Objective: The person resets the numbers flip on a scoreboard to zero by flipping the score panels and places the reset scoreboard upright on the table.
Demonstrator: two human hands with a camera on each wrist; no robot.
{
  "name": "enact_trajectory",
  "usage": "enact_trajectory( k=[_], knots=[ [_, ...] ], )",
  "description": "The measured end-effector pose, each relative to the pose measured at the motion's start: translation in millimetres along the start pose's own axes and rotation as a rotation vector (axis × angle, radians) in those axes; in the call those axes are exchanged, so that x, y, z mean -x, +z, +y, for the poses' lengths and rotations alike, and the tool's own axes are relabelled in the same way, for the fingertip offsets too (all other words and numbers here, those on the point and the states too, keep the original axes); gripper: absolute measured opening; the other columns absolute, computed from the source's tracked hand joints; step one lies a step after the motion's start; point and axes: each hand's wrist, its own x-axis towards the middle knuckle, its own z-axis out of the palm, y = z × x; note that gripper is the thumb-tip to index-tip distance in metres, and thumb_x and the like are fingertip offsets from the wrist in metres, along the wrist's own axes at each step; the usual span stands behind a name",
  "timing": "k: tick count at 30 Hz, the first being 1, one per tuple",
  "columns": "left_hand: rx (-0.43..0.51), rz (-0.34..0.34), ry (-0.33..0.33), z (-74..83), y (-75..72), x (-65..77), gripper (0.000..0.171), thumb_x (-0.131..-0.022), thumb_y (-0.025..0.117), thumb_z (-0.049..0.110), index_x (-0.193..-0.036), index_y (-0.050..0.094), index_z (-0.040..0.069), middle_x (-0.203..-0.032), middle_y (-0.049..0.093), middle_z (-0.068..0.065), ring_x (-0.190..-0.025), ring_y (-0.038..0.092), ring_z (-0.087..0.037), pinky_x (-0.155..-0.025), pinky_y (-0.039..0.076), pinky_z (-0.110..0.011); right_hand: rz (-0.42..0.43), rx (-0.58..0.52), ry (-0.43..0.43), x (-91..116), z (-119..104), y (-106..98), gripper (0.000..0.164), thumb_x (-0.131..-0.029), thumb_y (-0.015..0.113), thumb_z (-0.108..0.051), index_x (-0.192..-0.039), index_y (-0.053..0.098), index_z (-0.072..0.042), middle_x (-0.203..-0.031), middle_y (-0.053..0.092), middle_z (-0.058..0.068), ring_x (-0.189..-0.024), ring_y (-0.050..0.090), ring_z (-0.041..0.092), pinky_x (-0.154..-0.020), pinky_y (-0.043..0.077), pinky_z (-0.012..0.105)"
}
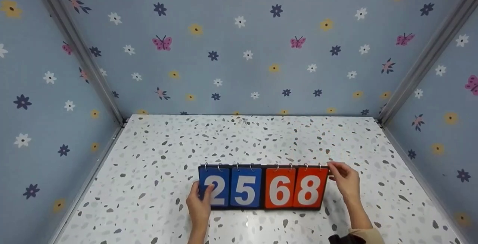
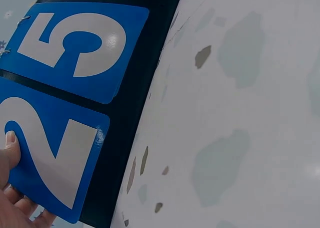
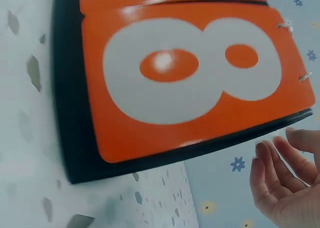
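Note:
A flip scoreboard with a black backing stands tilted over the table, reading 25 on blue cards and 68 on orange-red cards. My left hand grips its left end. The thumb lies on the blue 2 card and the other fingers go behind the board. Near the upper right corner is my right hand, its fingers loosely bent. In the right wrist view, the fingertips are just off the board's edge beside the orange-red 8 card, with nothing between them.
The white speckled table runs back to a blue flowered wall. Similar panels rise at the left and right, with grey metal posts at the corners. Metal rings hold the cards along the board's top edge.

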Motion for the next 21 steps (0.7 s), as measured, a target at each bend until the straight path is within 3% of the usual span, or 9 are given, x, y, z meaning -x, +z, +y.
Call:
enact_trajectory(
  k=[5,8,16,21],
  knots=[
    [-0.002,0.009,0.021,0.1,-0.4,0.3,0.021,-0.078,0.071,0.014,-0.089,0.058,0.001,-0.083,0.064,-0.011,-0.078,0.061,-0.024,-0.071,0.046,-0.039,0.084,-0.123,-0.001,31,-7,-1,0.028,-0.080,0.069,-0.029,-0.098,0.064,-0.008,-0.090,0.063,0.012,-0.076,0.062,0.024,-0.062,0.051,0.027],
    [0.000,0.007,0.019,0.1,-0.7,0.5,0.021,-0.078,0.070,0.013,-0.089,0.058,0.001,-0.083,0.065,-0.011,-0.079,0.061,-0.024,-0.072,0.047,-0.039,0.122,-0.130,0.001,47,-13,0,0.027,-0.080,0.069,-0.026,-0.099,0.063,-0.008,-0.092,0.063,0.012,-0.077,0.062,0.024,-0.064,0.051,0.025],
    [0.016,0.015,0.044,-0.6,-1.5,0.8,0.020,-0.077,0.071,0.012,-0.089,0.058,0.001,-0.082,0.064,-0.010,-0.078,0.061,-0.022,-0.071,0.047,-0.037,0.168,-0.030,-0.043,74,-17,9,0.022,-0.078,0.071,-0.025,-0.095,0.064,-0.012,-0.089,0.064,0.004,-0.079,0.062,0.017,-0.067,0.049,0.020],
    [-0.002,0.010,0.059,-1.0,-1.2,1.5,0.021,-0.078,0.070,0.013,-0.089,0.057,0.001,-0.082,0.065,-0.010,-0.076,0.061,-0.022,-0.068,0.046,-0.036,0.185,0.086,-0.004,86,-21,18,0.027,-0.077,0.072,-0.027,-0.100,0.063,-0.017,-0.093,0.063,-0.003,-0.084,0.059,0.010,-0.069,0.047,0.017]
  ],
)
